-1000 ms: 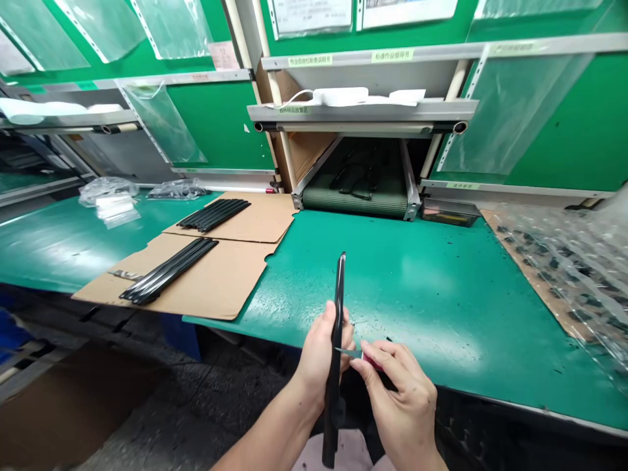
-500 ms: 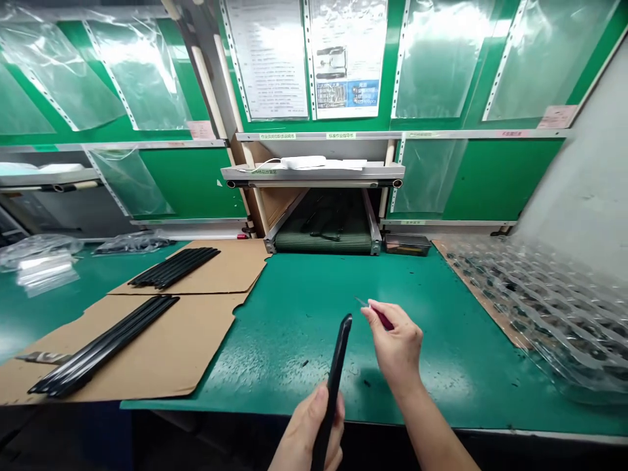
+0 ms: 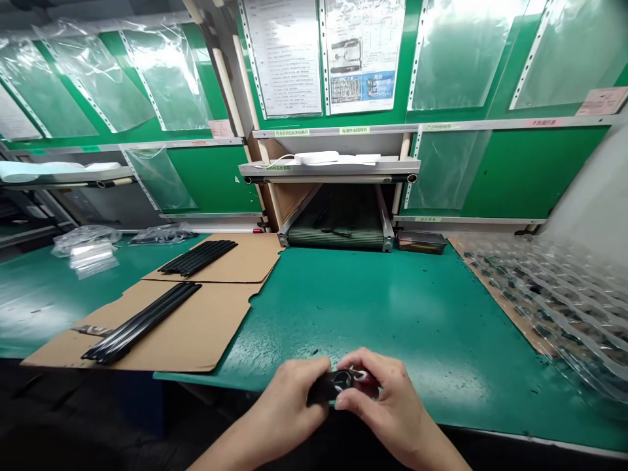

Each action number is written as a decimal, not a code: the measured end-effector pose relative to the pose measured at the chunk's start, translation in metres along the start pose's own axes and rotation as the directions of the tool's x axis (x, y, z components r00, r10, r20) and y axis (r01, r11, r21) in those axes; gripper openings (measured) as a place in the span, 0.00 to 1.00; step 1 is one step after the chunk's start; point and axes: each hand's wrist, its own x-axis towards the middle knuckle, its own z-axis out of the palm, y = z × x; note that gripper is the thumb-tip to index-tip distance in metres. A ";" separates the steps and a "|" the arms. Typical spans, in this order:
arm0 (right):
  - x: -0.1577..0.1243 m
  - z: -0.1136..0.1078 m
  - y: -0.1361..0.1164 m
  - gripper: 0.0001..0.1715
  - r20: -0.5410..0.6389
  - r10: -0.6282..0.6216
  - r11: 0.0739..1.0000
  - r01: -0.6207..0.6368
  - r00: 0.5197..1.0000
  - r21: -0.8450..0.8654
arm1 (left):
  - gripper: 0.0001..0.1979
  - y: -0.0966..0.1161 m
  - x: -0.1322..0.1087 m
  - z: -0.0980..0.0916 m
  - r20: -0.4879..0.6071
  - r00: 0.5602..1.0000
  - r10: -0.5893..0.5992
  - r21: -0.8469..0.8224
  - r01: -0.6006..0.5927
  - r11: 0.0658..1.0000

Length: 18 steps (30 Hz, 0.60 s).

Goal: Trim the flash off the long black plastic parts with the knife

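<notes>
My left hand (image 3: 294,396) is closed around a long black plastic strip (image 3: 324,388), whose end points towards my right hand. My right hand (image 3: 387,399) curls round a small knife (image 3: 371,386) with a dark red handle, and its thumb lies at the strip's end. Most of the blade is hidden between the fingers. Both hands meet in front of the table's near edge. On brown cardboard (image 3: 220,327) to the left lie a bundle of glossy black strips (image 3: 142,324) and, farther back, a second group of black strips (image 3: 199,257).
Clear plastic trays (image 3: 554,294) are stacked at the right. A conveyor belt (image 3: 338,239) ends at the back, beside a small black box (image 3: 420,242). Small black scraps dot the green table (image 3: 363,301). Plastic bags (image 3: 88,242) lie at far left.
My hands have come together: the strip has swung down from upright, and the knife has moved down and left to the strip's end. The view has shifted slightly.
</notes>
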 end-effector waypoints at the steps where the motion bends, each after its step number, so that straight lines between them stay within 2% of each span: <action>1: -0.002 0.001 -0.003 0.15 0.022 -0.033 0.995 0.034 0.999 -0.090 | 0.07 -0.002 0.004 -0.003 0.015 0.996 0.082 0.129 -0.084 0.988; 3: -0.002 -0.002 -0.008 0.19 0.058 -0.069 0.965 0.082 0.996 -0.247 | 0.09 -0.003 0.014 -0.007 0.070 0.962 0.264 0.355 -0.271 0.895; 6: 0.003 -0.011 -0.010 0.25 0.154 -0.064 0.918 0.119 0.986 -0.378 | 0.11 -0.002 0.028 -0.012 0.110 0.873 0.474 0.467 -0.467 0.751; 9: 0.008 -0.019 -0.009 0.30 0.267 -0.075 0.912 0.174 0.961 -0.372 | 0.12 -0.001 0.037 -0.012 0.183 0.793 0.581 0.515 -0.581 0.630; 11: 0.009 -0.020 -0.007 0.32 0.297 -0.097 0.915 0.202 0.950 -0.348 | 0.12 -0.001 0.040 -0.011 0.239 0.753 0.613 0.538 -0.628 0.562; 14: 0.007 -0.016 -0.004 0.35 0.261 -0.133 0.921 0.216 0.956 -0.324 | 0.13 -0.005 0.041 -0.008 0.257 0.736 0.626 0.542 -0.646 0.537; 16: 0.004 -0.012 -0.001 0.36 0.198 -0.167 0.919 0.225 0.966 -0.325 | 0.14 -0.008 0.040 -0.006 0.233 0.753 0.615 0.533 -0.628 0.567; 18: 0.001 -0.007 0.002 0.35 0.116 -0.224 0.903 0.251 0.968 -0.350 | 0.14 -0.011 0.038 -0.004 0.194 0.788 0.585 0.516 -0.589 0.622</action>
